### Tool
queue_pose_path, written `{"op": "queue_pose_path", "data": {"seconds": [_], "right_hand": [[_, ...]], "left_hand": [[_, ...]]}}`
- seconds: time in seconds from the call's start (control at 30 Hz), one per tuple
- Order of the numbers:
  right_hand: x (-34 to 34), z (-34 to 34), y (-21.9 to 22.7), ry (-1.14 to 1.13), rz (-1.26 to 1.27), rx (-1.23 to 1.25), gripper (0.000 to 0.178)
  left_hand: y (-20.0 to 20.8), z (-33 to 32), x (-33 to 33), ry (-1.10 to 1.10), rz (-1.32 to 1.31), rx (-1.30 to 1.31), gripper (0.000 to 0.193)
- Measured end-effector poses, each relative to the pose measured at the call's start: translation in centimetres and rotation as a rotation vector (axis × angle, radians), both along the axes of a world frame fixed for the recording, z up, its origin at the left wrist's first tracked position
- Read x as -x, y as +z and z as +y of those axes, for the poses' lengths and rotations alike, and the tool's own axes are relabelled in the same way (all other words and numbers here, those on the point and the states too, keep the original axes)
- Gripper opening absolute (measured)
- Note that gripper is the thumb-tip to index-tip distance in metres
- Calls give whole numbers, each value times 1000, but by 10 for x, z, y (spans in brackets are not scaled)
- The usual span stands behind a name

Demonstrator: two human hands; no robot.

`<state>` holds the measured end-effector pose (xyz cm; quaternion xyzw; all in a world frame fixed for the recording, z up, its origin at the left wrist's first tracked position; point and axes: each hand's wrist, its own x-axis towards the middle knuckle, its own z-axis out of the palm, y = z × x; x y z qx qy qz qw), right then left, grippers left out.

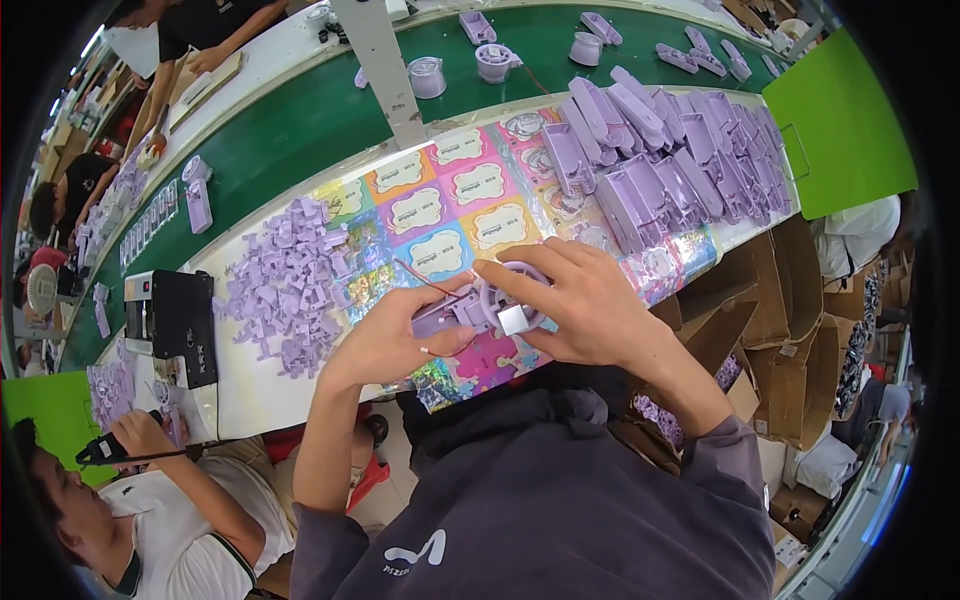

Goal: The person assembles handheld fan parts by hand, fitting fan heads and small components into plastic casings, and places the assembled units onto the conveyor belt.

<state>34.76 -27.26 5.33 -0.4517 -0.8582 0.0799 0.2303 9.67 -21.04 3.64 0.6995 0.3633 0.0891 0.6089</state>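
Over the colourful printed mat (475,186) I hold a purple plastic fan housing (486,312) between both hands. My left hand (400,338) grips its handle-shaped end, where thin red wires come out. My right hand (575,305) wraps round the circular fan end, fingers over its rim. A silvery square piece (513,320) sits at the round part, close to my right fingers. To the left lies a heap of small purple plastic parts (285,285). Long purple handle shells (670,160) are piled at the right of the mat.
A green conveyor belt (310,130) runs beyond the table, carrying purple fan parts. A metal post (392,75) stands at the table's far edge. A black box-shaped device (185,328) is at the left. Cardboard boxes (790,300) stand at right. A co-worker (190,510) sits at lower left, holding a tool.
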Motion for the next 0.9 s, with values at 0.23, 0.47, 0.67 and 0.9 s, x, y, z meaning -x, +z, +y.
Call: {"op": "queue_pose_path", "data": {"seconds": [0.23, 0.47, 0.67, 0.9], "right_hand": [[6, 1, -4, -36, -86, -118, 86], [10, 7, 0, 22, 89, -23, 72], [17, 29, 17, 155, 281, 97, 75], [30, 66, -22, -54, 503, 148, 86]], "left_hand": [[-10, 1, -2, 119, -45, -28, 43], [-17, 0, 12, 131, -269, 62, 44], [-13, 10, 33, 124, -362, 44, 41], [-6, 108, 64, 521, -145, -288, 32]]}}
